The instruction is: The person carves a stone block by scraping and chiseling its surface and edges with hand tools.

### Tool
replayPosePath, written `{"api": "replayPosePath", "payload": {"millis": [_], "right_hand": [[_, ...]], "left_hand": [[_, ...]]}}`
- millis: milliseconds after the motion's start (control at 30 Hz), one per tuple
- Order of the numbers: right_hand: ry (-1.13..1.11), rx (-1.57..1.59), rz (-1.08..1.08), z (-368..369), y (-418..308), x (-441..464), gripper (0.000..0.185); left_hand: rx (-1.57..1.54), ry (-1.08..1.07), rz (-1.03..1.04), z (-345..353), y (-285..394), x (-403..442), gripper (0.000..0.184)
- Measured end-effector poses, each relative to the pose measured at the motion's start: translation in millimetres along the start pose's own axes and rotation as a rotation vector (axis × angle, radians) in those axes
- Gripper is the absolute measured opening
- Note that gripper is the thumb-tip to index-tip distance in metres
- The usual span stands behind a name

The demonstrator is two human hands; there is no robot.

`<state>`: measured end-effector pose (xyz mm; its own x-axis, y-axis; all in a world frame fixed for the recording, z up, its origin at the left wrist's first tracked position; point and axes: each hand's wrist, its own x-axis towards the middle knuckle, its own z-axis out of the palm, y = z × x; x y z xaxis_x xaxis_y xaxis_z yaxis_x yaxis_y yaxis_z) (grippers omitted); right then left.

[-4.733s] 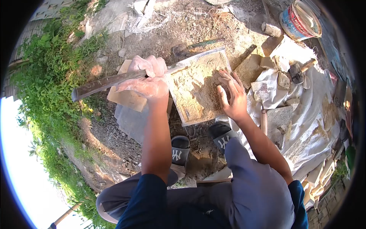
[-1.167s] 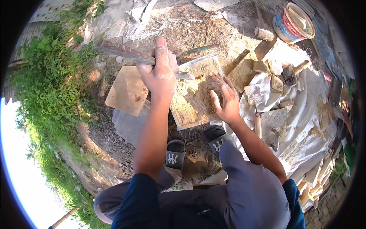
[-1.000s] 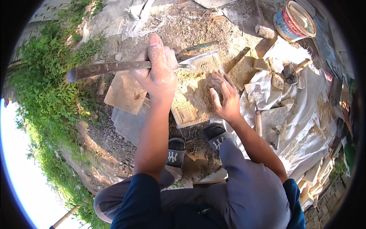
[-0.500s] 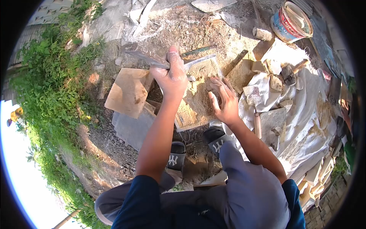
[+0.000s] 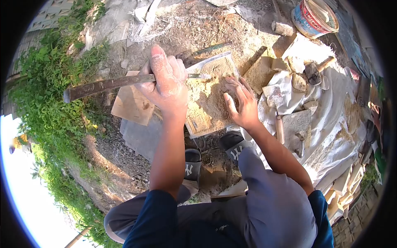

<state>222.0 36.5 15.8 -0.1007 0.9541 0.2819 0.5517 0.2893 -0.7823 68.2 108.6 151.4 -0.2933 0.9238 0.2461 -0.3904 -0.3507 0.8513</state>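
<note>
My left hand (image 5: 167,82), dusted with pale powder, is wrapped round a long flat metal bar (image 5: 109,84). The bar's thick end points left, and its thin tip reaches over the left part of a sandy, rough-faced slab (image 5: 213,101). On the slab's right side rests my right hand (image 5: 242,101), fingers spread and holding nothing. Left of the slab, partly behind my left forearm, are a tan tile (image 5: 132,103) and a grey sheet (image 5: 140,134).
A trowel (image 5: 279,128), a hammer (image 5: 314,73) and stone pieces (image 5: 297,64) lie on white sheeting (image 5: 326,124) at the right. A paint bucket (image 5: 314,18) stands top right. Green plants (image 5: 49,87) line the left. At the right edge another person is partly visible.
The bar has swung from slanting up-left to pointing left and slightly down, its thick end now lower and farther left. My left hand has shifted left. My right hand stays on the slab.
</note>
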Motion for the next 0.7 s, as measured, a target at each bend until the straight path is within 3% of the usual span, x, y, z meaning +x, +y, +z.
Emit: {"api": "replayPosePath", "payload": {"millis": [67,100,233,300,433,533,667,700], "right_hand": [[0.009,0.0,-0.012,2,1,-1,0.028],[0.003,-0.006,-0.01,2,3,-1,0.028],[-0.002,0.015,0.0,1,2,-2,0.029],[0.014,0.024,0.0,0,1,0,0.029],[0.007,-0.001,-0.001,2,1,1,0.029],[0.015,0.007,-0.001,1,1,0,0.027],[0.012,-0.013,-0.004,1,1,0,0.023],[0.018,-0.016,-0.01,2,2,0,0.024]], "left_hand": [[0.026,-0.026,0.054,-8,-17,-2,0.039],[0.318,0.073,0.083,-25,-50,-4,0.038],[0.127,0.057,-0.039,-11,-18,5,0.038],[0.009,-0.054,0.052,-5,1,2,0.039],[0.274,0.05,0.114,-16,-44,1,0.041],[0.071,0.05,-0.025,-9,-21,5,0.042],[0.18,-0.024,0.111,-19,-36,-12,0.043],[0.309,-0.022,0.143,-32,-52,-10,0.034]]}}
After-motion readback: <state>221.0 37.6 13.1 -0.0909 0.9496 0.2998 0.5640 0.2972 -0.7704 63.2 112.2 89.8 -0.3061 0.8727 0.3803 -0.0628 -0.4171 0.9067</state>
